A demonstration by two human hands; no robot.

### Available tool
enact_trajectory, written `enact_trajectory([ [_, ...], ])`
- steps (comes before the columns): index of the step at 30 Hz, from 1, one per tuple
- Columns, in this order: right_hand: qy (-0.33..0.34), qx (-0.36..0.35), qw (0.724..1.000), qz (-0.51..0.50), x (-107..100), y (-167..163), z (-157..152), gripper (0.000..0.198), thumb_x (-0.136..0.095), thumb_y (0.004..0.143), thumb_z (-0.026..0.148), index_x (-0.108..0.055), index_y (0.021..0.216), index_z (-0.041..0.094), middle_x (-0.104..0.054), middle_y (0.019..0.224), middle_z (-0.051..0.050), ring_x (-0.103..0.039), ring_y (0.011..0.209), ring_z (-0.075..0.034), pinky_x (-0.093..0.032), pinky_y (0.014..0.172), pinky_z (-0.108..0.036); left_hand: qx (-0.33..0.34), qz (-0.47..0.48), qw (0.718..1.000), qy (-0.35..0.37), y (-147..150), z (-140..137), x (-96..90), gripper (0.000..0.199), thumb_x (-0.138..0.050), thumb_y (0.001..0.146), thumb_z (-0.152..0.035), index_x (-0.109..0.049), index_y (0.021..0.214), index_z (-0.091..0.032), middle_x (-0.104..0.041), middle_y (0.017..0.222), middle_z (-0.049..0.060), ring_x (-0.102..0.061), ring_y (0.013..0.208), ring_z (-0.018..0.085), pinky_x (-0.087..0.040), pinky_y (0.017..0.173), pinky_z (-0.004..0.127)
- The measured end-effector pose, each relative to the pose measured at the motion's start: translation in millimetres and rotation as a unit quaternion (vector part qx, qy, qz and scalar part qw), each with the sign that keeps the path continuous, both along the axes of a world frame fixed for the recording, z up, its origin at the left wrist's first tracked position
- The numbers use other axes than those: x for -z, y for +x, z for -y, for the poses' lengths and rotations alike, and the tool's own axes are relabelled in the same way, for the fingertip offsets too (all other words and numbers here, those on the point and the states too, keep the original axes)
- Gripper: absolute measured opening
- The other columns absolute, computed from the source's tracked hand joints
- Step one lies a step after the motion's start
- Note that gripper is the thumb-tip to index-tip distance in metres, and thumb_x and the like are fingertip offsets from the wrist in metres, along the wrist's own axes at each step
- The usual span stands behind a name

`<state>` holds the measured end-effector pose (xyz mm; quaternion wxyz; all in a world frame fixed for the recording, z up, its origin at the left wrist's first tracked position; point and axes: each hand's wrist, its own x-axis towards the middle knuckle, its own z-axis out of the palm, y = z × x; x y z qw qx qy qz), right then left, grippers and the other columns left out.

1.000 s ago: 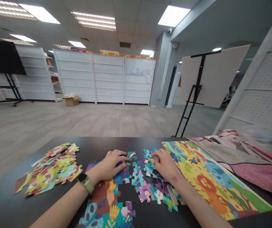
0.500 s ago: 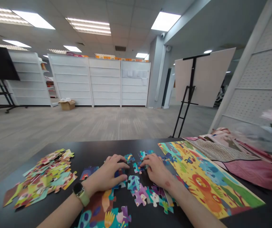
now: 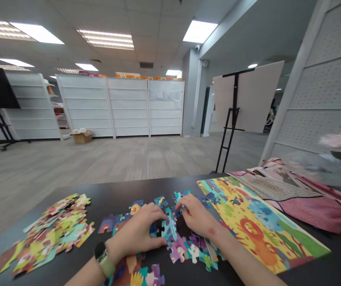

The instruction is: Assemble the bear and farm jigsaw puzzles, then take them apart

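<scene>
from my remote post i record the following. the governing item is the teal leaf-patterned puzzle section (image 3: 169, 228), lying flat in the gap between the two hands. its longer axis runs roughly away from the wearer, across the line joining the hands.

the left hand (image 3: 143, 226) is nearer, in my judgement: its thumb and forefinger are spread apart at the section's left edge, thumb on the near side, forefinger on the far. whether they press on it i cannot tell. the right hand (image 3: 198, 214) lies to the far right of the section, fingers curled down over a small blue piece (image 3: 175, 211); touch appears likely, a grip i cannot confirm.

just nearer the wearer than the gap, the purple pieces (image 3: 176, 251) adjoin the section. a joined panel (image 3: 128, 274) extends beneath and nearer than the left hand. well left of that hand is a loose pile (image 3: 60, 234); right of the right hand, a printed lion sheet (image 3: 256, 222).
</scene>
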<state>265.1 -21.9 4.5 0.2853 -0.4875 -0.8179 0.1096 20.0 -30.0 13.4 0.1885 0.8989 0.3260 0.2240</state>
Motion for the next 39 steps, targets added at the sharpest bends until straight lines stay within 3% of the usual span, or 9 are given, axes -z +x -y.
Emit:
enact_trajectory([
  [3, -0.022, -0.071, 0.997, -0.004, -8, -4, 10, 0.014, -0.068, 0.077, 0.013, -0.069, 0.087, 0.023, -0.068, 0.099, -0.002, -0.058, 0.102, -0.022, -0.042, 0.096, -0.037, -0.039, 0.041, 0.998, 0.034, -7, -7, -3.7, 0.040, -0.076, 0.081, -0.040, -0.066, 0.116, -0.025, -0.066, 0.110, 0.005, -0.060, 0.102, 0.025, -0.046, 0.092, 0.036],
  [7, -0.078, -0.121, 0.989, 0.032, -13, -7, 18, 0.037, -0.089, 0.062, 0.039, -0.073, 0.094, 0.026, -0.061, 0.121, -0.005, -0.051, 0.119, -0.028, -0.038, 0.105, -0.044, -0.093, 0.094, 0.989, 0.061, -23, -18, -7.4, 0.038, -0.075, 0.082, -0.032, -0.065, 0.118, -0.024, -0.065, 0.107, 0.004, -0.062, 0.098, 0.022, -0.049, 0.089, 0.033],
  [12, -0.056, -0.095, 0.993, 0.048, -9, -5, 13, 0.004, -0.073, 0.079, 0.022, -0.072, 0.082, 0.024, -0.062, 0.118, -0.006, -0.052, 0.117, -0.027, -0.040, 0.101, -0.043, -0.097, 0.137, 0.984, 0.067, -33, -28, -3.9, 0.042, -0.075, 0.080, -0.026, -0.064, 0.121, -0.024, -0.062, 0.109, 0.004, -0.062, 0.097, 0.020, -0.050, 0.089, 0.031],
  [17, -0.004, -0.034, 0.997, 0.062, -3, -1, 0, 0.021, -0.053, 0.084, 0.009, -0.068, 0.092, 0.022, -0.065, 0.110, -0.008, -0.055, 0.107, -0.025, -0.043, 0.095, -0.043, -0.066, 0.235, 0.968, -0.064, -27, -30, 5.1, 0.039, -0.069, 0.081, -0.015, -0.065, 0.119, -0.024, -0.059, 0.102, 0.002, -0.061, 0.084, 0.015, -0.052, 0.078, 0.028],
  [22, 0.000, -0.043, 0.998, 0.052, 2, -1, -6, 0.021, -0.047, 0.089, 0.014, -0.066, 0.094, 0.022, -0.065, 0.105, -0.008, -0.056, 0.102, -0.025, -0.045, 0.093, -0.043, -0.009, 0.346, 0.898, -0.271, -29, -36, 11.1, 0.053, -0.082, 0.072, -0.020, -0.053, 0.117, -0.020, -0.059, 0.085, -0.004, -0.059, 0.074, 0.011, -0.047, 0.070, 0.024],
  [27, -0.007, -0.052, 0.998, 0.038, 3, -2, -8, 0.020, -0.045, 0.092, 0.023, -0.065, 0.094, 0.022, -0.066, 0.106, -0.009, -0.057, 0.103, -0.027, -0.044, 0.093, -0.045, 0.009, 0.354, 0.873, -0.335, -39, -43, 13.8, 0.039, -0.084, 0.072, -0.040, -0.058, 0.087, -0.015, -0.060, 0.078, -0.001, -0.058, 0.070, 0.010, -0.047, 0.068, 0.023],
  [31, -0.015, -0.045, 0.998, 0.033, 2, -2, -10, 0.022, -0.044, 0.092, 0.026, -0.065, 0.093, 0.023, -0.067, 0.106, -0.010, -0.058, 0.103, -0.028, -0.044, 0.093, -0.046, 0.027, 0.356, 0.853, -0.381, -41, -42, 7.3, 0.044, -0.080, 0.075, -0.051, -0.059, 0.093, -0.017, -0.056, 0.085, -0.001, -0.061, 0.073, 0.013, -0.054, 0.071, 0.029],
  [35, -0.015, -0.040, 0.999, 0.031, 4, -3, -13, 0.022, -0.044, 0.091, 0.027, -0.065, 0.093, 0.022, -0.066, 0.108, -0.011, -0.057, 0.106, -0.029, -0.044, 0.095, -0.047, 0.041, 0.330, 0.861, -0.386, -47, -33, -17.9, 0.049, -0.086, 0.072, -0.040, -0.059, 0.108, -0.019, -0.059, 0.087, -0.002, -0.057, 0.070, 0.010, -0.050, 0.065, 0.023],
  [39, -0.011, -0.039, 0.999, 0.028, 8, -2, -15, 0.022, -0.044, 0.091, 0.026, -0.065, 0.093, 0.022, -0.066, 0.107, -0.010, -0.057, 0.105, -0.028, -0.044, 0.095, -0.047, 0.022, 0.306, 0.877, -0.370, -78, 5, -41.0, 0.040, -0.086, 0.074, -0.031, -0.059, 0.101, -0.017, -0.062, 0.083, -0.002, -0.055, 0.070, 0.009, -0.044, 0.065, 0.020],
])
